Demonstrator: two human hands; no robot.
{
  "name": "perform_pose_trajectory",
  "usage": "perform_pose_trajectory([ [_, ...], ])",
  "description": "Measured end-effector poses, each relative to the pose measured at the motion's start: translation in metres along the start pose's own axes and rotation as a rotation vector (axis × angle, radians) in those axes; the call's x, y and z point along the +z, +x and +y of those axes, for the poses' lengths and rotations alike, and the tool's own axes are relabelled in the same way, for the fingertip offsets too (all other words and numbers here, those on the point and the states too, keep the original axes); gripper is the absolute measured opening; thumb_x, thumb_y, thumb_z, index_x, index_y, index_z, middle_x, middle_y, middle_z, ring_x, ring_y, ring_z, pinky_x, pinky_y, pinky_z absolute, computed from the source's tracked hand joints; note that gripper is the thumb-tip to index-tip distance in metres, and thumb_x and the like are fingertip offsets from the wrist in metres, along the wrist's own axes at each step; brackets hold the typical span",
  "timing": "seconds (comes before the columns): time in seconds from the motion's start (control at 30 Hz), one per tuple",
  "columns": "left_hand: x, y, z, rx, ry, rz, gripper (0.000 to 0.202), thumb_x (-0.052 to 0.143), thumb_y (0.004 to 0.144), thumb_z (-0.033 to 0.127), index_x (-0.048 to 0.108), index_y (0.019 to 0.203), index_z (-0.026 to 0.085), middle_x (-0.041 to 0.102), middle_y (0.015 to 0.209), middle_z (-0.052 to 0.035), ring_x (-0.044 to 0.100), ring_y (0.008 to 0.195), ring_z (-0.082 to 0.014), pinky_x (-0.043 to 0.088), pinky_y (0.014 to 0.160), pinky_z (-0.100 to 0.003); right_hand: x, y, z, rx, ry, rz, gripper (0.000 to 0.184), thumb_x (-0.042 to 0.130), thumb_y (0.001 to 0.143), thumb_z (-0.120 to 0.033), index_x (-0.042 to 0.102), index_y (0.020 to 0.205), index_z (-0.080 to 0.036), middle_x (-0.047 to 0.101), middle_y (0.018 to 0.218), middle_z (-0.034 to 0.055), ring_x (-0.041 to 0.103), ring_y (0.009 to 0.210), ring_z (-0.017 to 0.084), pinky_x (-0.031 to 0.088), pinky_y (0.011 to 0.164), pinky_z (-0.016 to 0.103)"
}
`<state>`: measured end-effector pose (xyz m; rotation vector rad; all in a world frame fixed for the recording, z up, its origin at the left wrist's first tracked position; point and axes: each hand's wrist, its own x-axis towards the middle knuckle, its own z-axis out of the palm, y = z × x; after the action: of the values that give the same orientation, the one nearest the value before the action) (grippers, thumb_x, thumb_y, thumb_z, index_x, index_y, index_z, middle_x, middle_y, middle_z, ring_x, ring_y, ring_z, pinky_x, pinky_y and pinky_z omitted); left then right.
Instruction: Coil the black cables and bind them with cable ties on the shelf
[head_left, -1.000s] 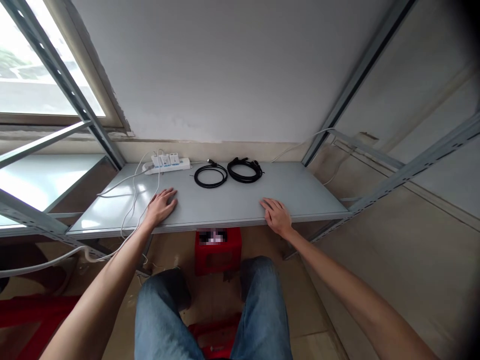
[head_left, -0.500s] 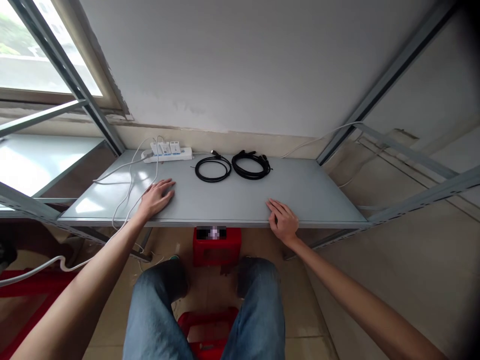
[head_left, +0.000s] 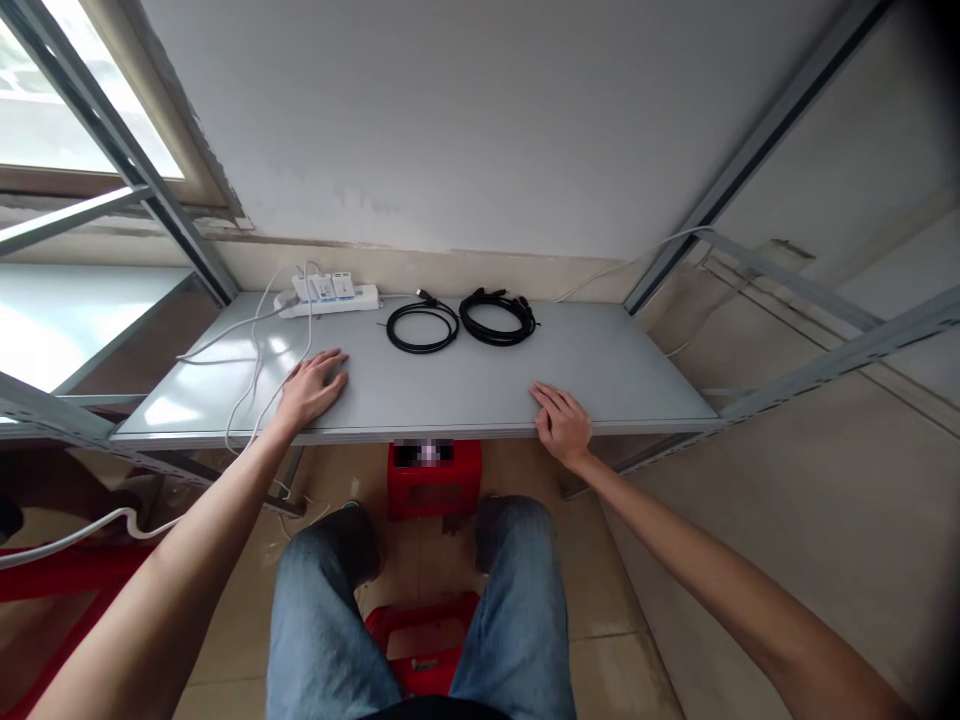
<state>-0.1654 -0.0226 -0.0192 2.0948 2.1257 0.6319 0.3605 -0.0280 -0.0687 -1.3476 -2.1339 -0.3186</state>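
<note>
Left hand [head_left: 311,385] lay flat, palm down, on the grey metal shelf [head_left: 465,390] near its front edge. Fingers were spread and loose, grasping nothing. Right hand [head_left: 562,422] rested the same way at the front lip of the shelf, well apart from the left. It was open and empty, with its fingertips on the surface and the wrist off the edge.

At 9 o'clock, just beside the left hand, thin white cords [head_left: 251,385] ran across the shelf and dropped over the front edge. At 12 o'clock, at the back of the shelf by the wall, sat a white power strip [head_left: 326,296] with white plugs in it. At 1 o'clock from that hand lay a thin black cable coil [head_left: 422,328], flat on the shelf. Just beside it, at 11 o'clock from the right hand, lay a thicker black cable coil [head_left: 496,316]. The two coils were close together; whether they touched could not be told. Both were well clear of either hand.

At 6 o'clock, under the shelf between the hands, stood a red stool [head_left: 435,478], with the person's knees in blue jeans [head_left: 517,600] nearer the camera. A window [head_left: 45,120] was at 10 o'clock, and a plain white wall [head_left: 465,130] behind the shelf.
</note>
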Motion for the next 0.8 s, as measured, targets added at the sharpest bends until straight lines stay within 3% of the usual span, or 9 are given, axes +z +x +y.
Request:
perform_pose_trajectory([
  [0.33,0.0018,-0.0016,0.0045,0.037,0.051,-0.028,0.055,0.039,0.108,0.039,0.059,0.157,0.027,0.053,0.172,-0.0045,0.044,0.162,-0.0299,0.030,0.137,-0.056,-0.0047,0.0033,-0.0032,-0.002,-0.092,-0.058,0.052,0.045,0.100,-0.020,0.073,0.145,-0.019,0.070,0.152,0.0079,0.066,0.129,0.029,0.055,0.110,0.043],
  [0.8,0.0014,-0.0027,0.0087,0.034,0.051,-0.005,0.055,0.042,0.106,0.037,0.062,0.155,0.026,0.056,0.170,-0.0057,0.047,0.159,-0.0314,0.033,0.135,-0.055,0.0028,0.0007,0.0040,-0.038,-0.122,-0.022,0.053,0.044,0.099,-0.023,0.073,0.142,-0.016,0.071,0.151,0.0094,0.067,0.127,0.030,0.054,0.107,0.043],
])
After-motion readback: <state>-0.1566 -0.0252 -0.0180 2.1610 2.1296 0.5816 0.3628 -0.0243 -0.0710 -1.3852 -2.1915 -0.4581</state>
